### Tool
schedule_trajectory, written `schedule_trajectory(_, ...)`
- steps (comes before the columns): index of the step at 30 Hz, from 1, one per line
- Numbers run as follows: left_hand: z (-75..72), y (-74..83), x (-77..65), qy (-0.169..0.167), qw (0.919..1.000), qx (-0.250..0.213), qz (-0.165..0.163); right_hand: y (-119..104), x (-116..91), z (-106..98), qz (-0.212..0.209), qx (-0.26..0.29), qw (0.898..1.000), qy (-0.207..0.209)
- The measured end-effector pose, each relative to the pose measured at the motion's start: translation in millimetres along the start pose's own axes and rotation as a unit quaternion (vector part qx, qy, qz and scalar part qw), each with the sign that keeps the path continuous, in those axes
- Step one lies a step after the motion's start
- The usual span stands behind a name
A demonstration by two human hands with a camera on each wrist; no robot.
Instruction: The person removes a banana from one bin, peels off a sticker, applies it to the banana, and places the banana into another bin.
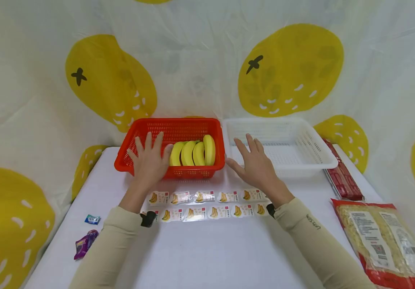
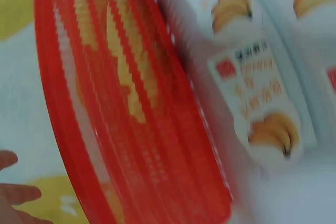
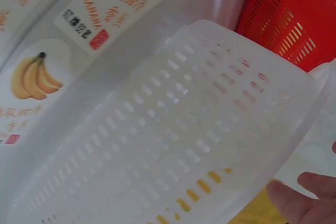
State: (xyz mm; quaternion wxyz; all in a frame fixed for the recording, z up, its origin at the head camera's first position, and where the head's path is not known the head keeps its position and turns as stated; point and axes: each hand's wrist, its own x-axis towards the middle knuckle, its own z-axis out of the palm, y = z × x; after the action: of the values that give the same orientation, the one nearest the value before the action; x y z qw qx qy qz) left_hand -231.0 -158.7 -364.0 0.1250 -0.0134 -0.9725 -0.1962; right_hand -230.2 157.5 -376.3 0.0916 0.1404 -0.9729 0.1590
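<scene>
My left hand (image 1: 150, 159), fingers spread, is over the front of a red plastic basket (image 1: 140, 124). Several yellow bananas (image 1: 188, 154) lie side by side in that basket, toward its right end. Over the near left part of a white plastic basket (image 1: 319, 156) is my right hand (image 1: 256, 165), also with spread fingers and nothing held. In the left wrist view the bananas show through the slotted red wall, and fingertips (image 2: 21, 193) appear at the lower left. Fingers (image 3: 294, 200) of the right hand sit beside the white basket's rim in the right wrist view.
Two rows of banana-printed stickers (image 1: 193, 214) lie in front of the baskets. At left are a small blue packet (image 1: 93, 219) and purple-wrapped sweets (image 1: 86, 244). On the right lie a dark red package (image 1: 344, 176) and a large grain bag (image 1: 384, 241). A printed curtain (image 1: 196, 60) hangs behind.
</scene>
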Motion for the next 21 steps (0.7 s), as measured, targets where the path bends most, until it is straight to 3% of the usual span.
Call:
schedule_trajectory(3,-11.4,-22.7,1.6,0.023,0.9983,-0.038,-0.039,-7.7,8.1,-0.5,-0.014,0.019,1.0,0.012)
schedule_trajectory(8,-24.6,-58.6,1.9,0.032,0.9922,-0.064,-0.102,-21.9,22.6,-2.3,-0.056,0.042,0.997,0.037)
schedule_trajectory(12,-29.5,-79.5,-0.1,0.039,0.9861,-0.078,-0.141,-33.3,34.7,-2.9,-0.063,0.054,0.996,0.023)
schedule_trajectory(21,-28.9,-102.8,-3.5,0.059,0.978,-0.114,-0.164,-50.8,57.0,4.0,-0.07,0.054,0.996,-0.015)
